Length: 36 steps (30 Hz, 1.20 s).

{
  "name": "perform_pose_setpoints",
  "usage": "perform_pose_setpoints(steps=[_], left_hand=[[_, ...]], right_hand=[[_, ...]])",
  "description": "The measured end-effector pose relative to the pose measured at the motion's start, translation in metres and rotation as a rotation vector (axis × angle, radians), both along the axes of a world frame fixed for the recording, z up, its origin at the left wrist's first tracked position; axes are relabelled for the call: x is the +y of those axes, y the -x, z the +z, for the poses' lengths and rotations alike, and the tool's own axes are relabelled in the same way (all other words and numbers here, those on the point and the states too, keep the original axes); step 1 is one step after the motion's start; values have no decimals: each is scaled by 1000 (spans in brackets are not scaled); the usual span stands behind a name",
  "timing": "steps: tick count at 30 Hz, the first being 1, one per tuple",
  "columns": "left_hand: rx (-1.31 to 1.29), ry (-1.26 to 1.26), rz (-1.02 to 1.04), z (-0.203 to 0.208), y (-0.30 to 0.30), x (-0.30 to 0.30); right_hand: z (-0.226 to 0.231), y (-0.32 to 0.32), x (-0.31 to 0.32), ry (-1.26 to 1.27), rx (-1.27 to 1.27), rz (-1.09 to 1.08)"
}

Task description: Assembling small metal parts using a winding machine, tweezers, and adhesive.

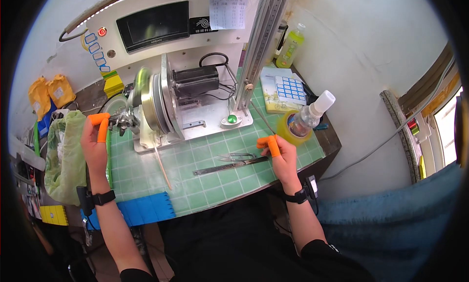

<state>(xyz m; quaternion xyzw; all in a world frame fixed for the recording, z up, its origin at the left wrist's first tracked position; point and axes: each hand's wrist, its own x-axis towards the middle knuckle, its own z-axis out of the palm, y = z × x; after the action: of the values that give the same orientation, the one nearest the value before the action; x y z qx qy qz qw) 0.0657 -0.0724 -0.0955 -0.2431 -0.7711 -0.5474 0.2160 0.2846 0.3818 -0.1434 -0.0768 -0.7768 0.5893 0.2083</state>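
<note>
My left hand (pixel 94 147), with orange finger cots on thumb and finger, is closed at a small silver metal clamp fitting (pixel 123 121) on the left side of a bench machine. Beside the fitting, the machine's round wheel (pixel 155 102) stands upright, with a green blurred patch at its upper left. My right hand (pixel 283 162), also in orange finger cots, pinches the lower end of a thin grey rod (pixel 263 117). The rod slants up and left toward the machine's upright rail. Below that hand's fingers, thread snips (pixel 239 157) and a flat dark metal strip (pixel 224 166) lie on the green tiled mat.
A clear spray bottle (pixel 304 120) sits in a yellow holder at right, near a booklet (pixel 278 84) and a green bottle (pixel 291 46). A wooden stick (pixel 162 166) lies on the mat. A green bag (pixel 66 157) stands at left. A blue strip (pixel 146 208) lines the front edge.
</note>
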Motion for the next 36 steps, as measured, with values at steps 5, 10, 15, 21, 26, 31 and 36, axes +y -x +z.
perform_pose_setpoints(steps=[5,10,15,21,26,31,36], left_hand=[[-13,-30,-25,1,-1,2],[-46,-28,-5,2,-3,2],[-45,-38,-10,2,-3,1],[-40,-42,10,6,-7,4],[-21,2,38,9,-10,8],[-5,-42,26,11,-11,8],[29,-44,41,10,-10,11]], right_hand=[[0,2,-1,27,10,-16],[2,1,-1,10,10,-18],[-4,3,2,3,5,-19],[-2,5,-1,25,5,-25],[-4,2,0,39,-20,-36],[-4,4,-2,39,-10,-30],[-8,3,3,11,6,-8]])
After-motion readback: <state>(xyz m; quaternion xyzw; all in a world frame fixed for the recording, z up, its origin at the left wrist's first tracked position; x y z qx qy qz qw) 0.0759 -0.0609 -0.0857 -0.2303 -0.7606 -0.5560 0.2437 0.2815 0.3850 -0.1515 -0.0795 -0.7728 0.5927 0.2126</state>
